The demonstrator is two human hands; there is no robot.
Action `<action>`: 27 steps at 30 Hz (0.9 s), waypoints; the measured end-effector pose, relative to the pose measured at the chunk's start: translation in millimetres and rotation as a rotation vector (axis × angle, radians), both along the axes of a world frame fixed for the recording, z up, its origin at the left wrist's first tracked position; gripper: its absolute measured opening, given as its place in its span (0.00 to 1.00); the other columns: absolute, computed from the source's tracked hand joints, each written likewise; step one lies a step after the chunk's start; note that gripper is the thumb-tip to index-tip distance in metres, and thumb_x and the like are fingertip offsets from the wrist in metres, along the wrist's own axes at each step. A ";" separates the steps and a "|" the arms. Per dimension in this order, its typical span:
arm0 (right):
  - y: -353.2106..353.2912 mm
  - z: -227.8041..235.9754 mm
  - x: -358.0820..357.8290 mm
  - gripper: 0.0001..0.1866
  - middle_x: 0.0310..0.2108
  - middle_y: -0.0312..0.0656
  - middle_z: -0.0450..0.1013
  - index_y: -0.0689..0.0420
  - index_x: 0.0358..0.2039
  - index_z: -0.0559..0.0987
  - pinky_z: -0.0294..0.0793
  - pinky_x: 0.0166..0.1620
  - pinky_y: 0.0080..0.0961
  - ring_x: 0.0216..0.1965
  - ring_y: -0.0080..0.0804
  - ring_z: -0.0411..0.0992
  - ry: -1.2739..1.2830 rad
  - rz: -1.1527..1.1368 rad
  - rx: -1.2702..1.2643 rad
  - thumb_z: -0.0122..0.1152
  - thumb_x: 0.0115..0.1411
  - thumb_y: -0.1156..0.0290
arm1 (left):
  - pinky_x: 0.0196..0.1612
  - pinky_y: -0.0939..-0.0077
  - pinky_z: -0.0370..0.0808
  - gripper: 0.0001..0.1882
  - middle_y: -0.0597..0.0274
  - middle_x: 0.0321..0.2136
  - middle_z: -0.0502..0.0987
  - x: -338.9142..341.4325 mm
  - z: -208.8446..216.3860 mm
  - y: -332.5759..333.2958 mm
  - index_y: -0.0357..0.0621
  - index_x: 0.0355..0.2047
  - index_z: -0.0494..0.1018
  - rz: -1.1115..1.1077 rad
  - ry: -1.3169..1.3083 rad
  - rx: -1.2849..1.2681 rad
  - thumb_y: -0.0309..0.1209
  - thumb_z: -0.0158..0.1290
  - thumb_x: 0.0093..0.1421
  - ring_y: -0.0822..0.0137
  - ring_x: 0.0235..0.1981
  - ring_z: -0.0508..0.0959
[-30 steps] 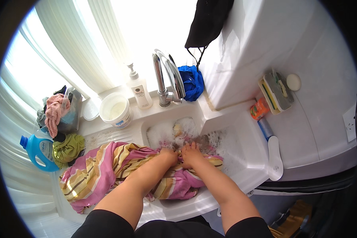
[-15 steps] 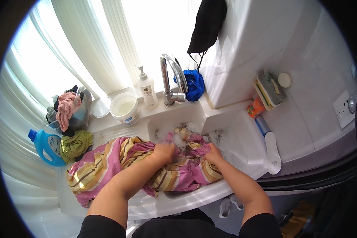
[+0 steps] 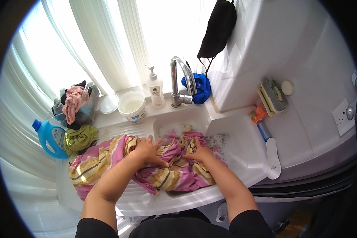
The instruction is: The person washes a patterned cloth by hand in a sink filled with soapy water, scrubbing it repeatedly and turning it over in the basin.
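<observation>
White sink (image 3: 146,209) beside curtain (image 3: 81,47): one striped cloth (image 3: 178,176).
Spread across ribbed board (image 3: 125,195) into sudsy basin (image 3: 182,116), ridges presumably steadying it; left hand (image 3: 147,152) atop, fingers splayed, released; right hand (image 3: 202,152) touching it, grip cannot be told.

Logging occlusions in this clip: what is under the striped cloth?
Under the striped cloth is the white sink, visible around it, with suds at the cloth's far and right sides. Whatever lies beneath the folds is covered and cannot be seen.
</observation>
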State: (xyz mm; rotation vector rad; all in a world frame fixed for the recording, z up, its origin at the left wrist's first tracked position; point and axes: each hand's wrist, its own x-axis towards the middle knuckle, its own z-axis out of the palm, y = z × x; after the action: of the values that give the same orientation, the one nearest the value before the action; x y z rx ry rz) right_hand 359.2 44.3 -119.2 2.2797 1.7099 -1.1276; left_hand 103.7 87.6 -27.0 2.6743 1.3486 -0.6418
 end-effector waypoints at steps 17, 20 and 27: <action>-18.6 118.0 -64.8 0.21 0.37 0.43 0.77 0.55 0.39 0.81 0.73 0.45 0.27 0.39 0.39 0.75 0.667 0.065 0.997 0.61 0.39 0.74 | 0.36 0.53 0.77 0.30 0.44 0.27 0.80 -145.8 56.2 -86.7 0.47 0.53 0.73 0.415 -0.310 0.181 0.50 0.57 0.54 0.47 0.31 0.81; -34.2 151.4 -99.0 0.21 0.30 0.38 0.72 0.56 0.38 0.81 0.71 0.43 0.25 0.34 0.32 0.71 0.736 0.280 0.954 0.57 0.39 0.79 | 0.39 0.53 0.77 0.26 0.44 0.28 0.80 -194.0 69.5 -94.7 0.42 0.40 0.78 0.531 -0.313 0.267 0.52 0.56 0.53 0.46 0.33 0.81; -42.4 105.0 -164.0 0.36 0.47 0.49 0.64 0.51 0.59 0.71 0.61 0.59 0.38 0.52 0.45 0.64 0.578 0.659 0.666 0.66 0.47 0.61 | 0.38 0.55 0.77 0.28 0.48 0.26 0.80 -244.8 56.2 -120.4 0.37 0.28 0.79 0.505 -0.230 0.203 0.55 0.55 0.51 0.48 0.31 0.81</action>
State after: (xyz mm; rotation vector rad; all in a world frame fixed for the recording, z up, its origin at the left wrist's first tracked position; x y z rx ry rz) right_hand 195.2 1.9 -14.2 1.3828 3.1193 -1.2305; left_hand -141.0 -32.8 29.2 2.2897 1.9899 -0.1452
